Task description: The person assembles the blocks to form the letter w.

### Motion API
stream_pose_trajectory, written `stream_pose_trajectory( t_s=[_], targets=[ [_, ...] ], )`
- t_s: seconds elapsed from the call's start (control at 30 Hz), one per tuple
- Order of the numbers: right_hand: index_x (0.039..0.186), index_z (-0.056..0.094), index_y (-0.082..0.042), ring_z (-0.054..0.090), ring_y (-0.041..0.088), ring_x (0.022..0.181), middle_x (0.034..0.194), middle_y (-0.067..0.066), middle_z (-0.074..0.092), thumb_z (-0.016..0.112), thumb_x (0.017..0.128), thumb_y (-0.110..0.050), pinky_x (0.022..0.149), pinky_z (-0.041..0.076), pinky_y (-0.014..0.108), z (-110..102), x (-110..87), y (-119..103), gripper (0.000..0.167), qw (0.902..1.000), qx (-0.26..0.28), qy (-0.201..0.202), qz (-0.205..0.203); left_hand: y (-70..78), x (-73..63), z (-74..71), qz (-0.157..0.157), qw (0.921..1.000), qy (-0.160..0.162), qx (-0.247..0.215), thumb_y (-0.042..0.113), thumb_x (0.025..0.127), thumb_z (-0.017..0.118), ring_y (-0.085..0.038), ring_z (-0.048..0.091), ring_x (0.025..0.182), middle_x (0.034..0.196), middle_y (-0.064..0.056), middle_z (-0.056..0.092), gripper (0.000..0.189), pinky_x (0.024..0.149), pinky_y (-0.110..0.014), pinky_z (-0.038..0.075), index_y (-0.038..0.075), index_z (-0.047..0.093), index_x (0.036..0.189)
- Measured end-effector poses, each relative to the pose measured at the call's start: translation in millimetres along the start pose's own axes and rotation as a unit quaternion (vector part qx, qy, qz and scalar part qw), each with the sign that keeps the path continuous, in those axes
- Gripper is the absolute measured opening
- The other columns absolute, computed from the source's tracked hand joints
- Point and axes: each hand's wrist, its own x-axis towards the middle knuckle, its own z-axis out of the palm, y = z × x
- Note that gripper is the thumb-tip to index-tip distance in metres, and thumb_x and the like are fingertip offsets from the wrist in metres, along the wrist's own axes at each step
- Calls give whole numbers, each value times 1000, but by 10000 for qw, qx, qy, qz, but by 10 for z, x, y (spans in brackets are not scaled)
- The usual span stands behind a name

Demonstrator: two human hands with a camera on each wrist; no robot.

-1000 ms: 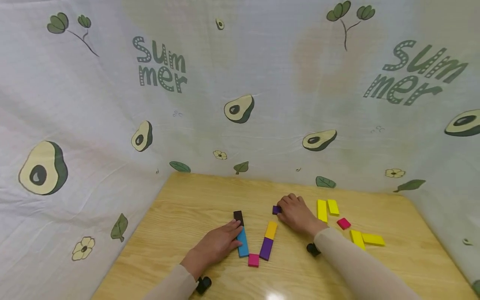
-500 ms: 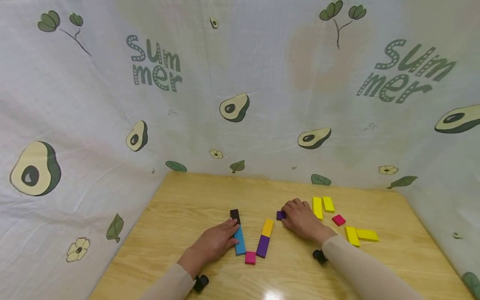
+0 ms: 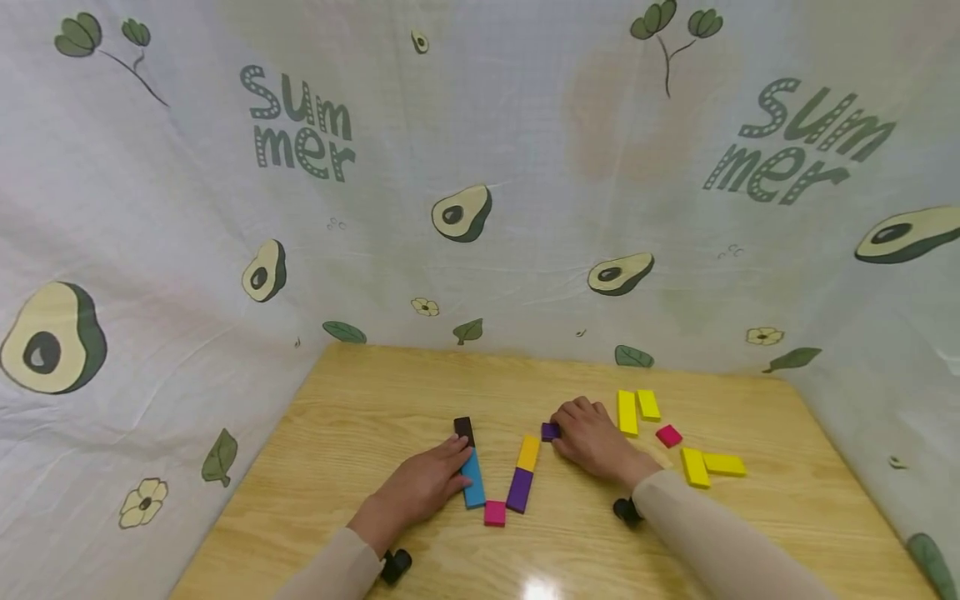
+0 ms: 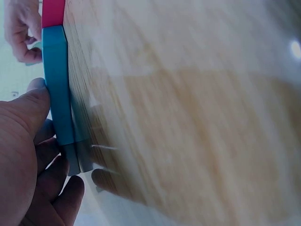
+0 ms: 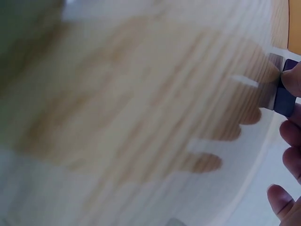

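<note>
My left hand [image 3: 420, 483] lies with relaxed fingers over a blue block [image 3: 473, 483] and a black block [image 3: 464, 428] set end to end; in the left wrist view its thumb touches the blue block's side. My right hand [image 3: 592, 437] pinches a small purple square block [image 3: 549, 432], which looks dark in the right wrist view. Just left of and nearer than that square, an orange block [image 3: 528, 453] joins a longer purple block [image 3: 520, 490] in a slanted line. A pink square block [image 3: 495, 513] sits at the bottom between the two lines, making a V.
To the right lie several loose yellow blocks, two upright-lying [image 3: 627, 413] near the back and two nearer [image 3: 695, 468], with a red-pink square [image 3: 669, 436] between. White printed cloth [image 3: 480, 167] rises behind the wooden table [image 3: 390, 383] and along its sides.
My right hand first draws the small purple square nearer and away from the orange block, then brings it back left, close to the orange block's far end. The left hand stays on its blocks.
</note>
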Motion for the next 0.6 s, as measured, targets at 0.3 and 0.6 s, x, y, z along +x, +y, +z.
stream_pose_trajectory(
  t_s=[0.3,0.6],
  targets=[
    [121,70,-9,55,28,112,119,6,67,74,100,-30,94,46,47,32,28,-20,30,9999,-90,47,-64,14,-21,-33,-2,10000,27,-8,41,111,54,-25,40,155,166,-7,45,56,123,-44,43,10,51,158],
    [120,70,-9,55,27,110,117,6,67,74,100,-30,92,45,46,47,36,-19,29,9999,-115,84,-49,1,-20,-14,36,9999,76,66,41,110,54,-24,41,155,166,-7,46,57,122,-43,44,10,51,158]
  ],
)
